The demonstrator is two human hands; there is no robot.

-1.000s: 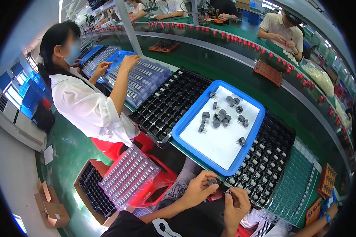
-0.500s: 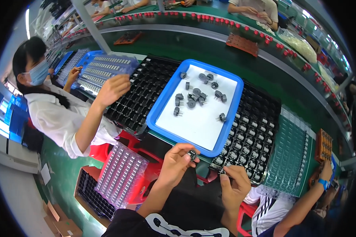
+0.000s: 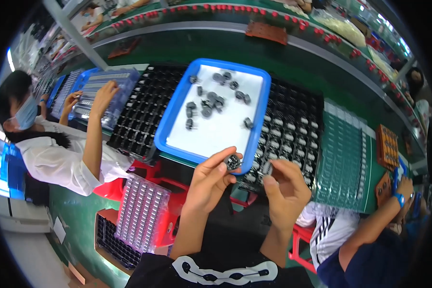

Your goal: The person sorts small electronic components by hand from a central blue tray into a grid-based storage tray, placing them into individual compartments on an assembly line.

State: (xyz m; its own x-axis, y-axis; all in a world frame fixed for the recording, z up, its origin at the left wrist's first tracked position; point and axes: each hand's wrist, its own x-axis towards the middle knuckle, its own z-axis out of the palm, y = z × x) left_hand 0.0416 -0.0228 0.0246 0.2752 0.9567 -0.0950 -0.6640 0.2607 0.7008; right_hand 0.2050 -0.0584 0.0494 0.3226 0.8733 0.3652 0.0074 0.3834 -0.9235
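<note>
The top [image 3: 153, 271] is black — its looping print [image 3: 222, 273] white.

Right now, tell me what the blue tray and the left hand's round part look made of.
Blue tray: probably moulded plastic, smooth, faintly glossy, with rounded corners. Round part: dark, perhaps plastic with metal, given shiny flecks; too small to confirm.

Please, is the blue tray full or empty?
Neither: the blue tray is partly filled. Dark round parts lie scattered on its white base, which is bare at the near end.

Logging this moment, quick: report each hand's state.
Left hand: closed, holding a round dark part.
Right hand: closed, pinching a small grey part.
</note>
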